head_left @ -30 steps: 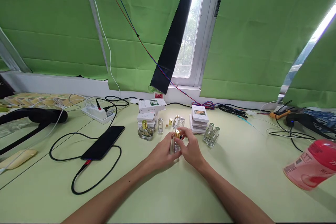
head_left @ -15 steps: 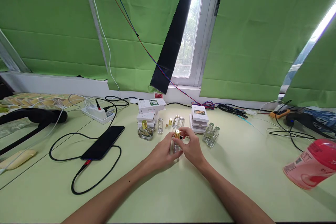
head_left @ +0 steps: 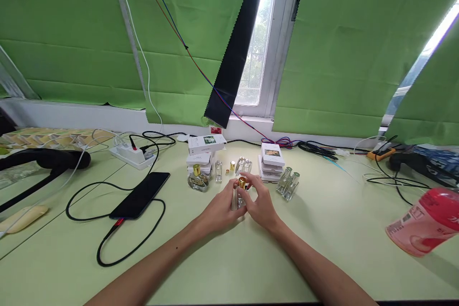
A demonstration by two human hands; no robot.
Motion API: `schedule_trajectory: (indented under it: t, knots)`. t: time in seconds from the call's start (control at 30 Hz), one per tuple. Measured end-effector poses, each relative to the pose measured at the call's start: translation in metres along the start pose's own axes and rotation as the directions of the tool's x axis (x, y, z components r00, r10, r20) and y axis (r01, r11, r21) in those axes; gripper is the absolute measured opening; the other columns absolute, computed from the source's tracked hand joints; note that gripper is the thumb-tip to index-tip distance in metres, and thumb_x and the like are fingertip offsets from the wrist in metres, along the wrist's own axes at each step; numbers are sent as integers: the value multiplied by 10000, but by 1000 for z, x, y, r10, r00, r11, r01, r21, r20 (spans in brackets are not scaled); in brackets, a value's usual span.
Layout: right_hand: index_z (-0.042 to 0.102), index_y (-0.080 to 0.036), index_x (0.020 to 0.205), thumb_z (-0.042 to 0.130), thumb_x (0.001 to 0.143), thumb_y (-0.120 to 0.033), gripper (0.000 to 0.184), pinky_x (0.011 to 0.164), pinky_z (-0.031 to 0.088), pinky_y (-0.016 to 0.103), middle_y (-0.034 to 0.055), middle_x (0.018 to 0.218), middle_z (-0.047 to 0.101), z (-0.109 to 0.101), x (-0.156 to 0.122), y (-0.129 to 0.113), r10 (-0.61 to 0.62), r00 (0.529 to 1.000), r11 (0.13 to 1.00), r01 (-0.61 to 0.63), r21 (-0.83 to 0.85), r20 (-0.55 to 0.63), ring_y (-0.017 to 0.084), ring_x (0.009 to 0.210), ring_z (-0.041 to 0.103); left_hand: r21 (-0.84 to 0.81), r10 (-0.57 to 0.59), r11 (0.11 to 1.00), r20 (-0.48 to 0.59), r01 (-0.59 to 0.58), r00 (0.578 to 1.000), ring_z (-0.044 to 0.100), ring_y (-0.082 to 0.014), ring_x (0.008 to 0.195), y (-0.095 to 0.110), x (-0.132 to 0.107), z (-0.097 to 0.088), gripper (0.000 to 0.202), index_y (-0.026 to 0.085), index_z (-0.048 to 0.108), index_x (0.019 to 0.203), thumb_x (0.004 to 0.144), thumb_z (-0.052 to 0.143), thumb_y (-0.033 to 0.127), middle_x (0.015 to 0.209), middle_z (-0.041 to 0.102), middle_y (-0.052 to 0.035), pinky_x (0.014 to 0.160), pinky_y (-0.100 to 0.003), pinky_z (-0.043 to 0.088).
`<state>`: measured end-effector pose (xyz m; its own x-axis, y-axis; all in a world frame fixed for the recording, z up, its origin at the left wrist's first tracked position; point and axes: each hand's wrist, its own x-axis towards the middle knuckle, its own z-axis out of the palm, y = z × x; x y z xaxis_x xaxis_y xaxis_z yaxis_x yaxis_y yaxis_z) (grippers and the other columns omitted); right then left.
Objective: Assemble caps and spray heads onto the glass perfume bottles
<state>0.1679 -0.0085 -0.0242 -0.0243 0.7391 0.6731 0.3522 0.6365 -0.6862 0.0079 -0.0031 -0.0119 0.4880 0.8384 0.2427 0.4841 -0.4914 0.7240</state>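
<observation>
In the middle of the table, a clear glass perfume bottle (head_left: 241, 202) with a gold cap (head_left: 242, 182) stands upright between my hands. My left hand (head_left: 224, 208) is closed around the bottle's glass body from the left. From the right, my right hand (head_left: 261, 202) has its thumb and fingers around the gold cap; its exact contact is partly hidden. Behind them lie more clear bottles (head_left: 245, 166), a loose gold cap (head_left: 232, 166) and a small gold piece (head_left: 227, 171). A slim glass bottle (head_left: 218, 172) and a rounded perfume bottle (head_left: 198, 180) stand to the left.
White boxes are stacked at the back left (head_left: 206, 144) and back right (head_left: 271, 155). Two glass bottles (head_left: 288, 184) are beside the right stack. A phone (head_left: 140, 196) with a cable lies left, near a power strip (head_left: 131, 154). A red-pink canister (head_left: 423, 222) stands right.
Both hands keep their hold on the bottle and cap. My right fingers have shifted slightly around the cap, and the cap's top looks darker. The view has moved slightly.
</observation>
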Motion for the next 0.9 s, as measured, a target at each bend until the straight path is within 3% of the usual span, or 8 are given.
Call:
schedule_trajectory:
  t: [0.5,0.9]
  knots:
    - [677,-252,1193,596,913,-190,298,869,523,360,51,1017,682,-2,3,-1,32,999,999,-32,11,39,213,953,618,5,-12,1000,-29,12,1000,599,-203,737,0,0,1,377,172,515,1156,888,596,425,858,626,-20,623,-298,408]
    - [707,-231,1072,666,855,-210,222,805,536,347,42,926,680,-3,6,-6,62,998,998,-62,24,-7,205,877,607,12,20,1000,-17,-20,1000,607,-214,740,3,-1,0,450,170,526,1239,887,604,439,848,624,-23,668,-319,452]
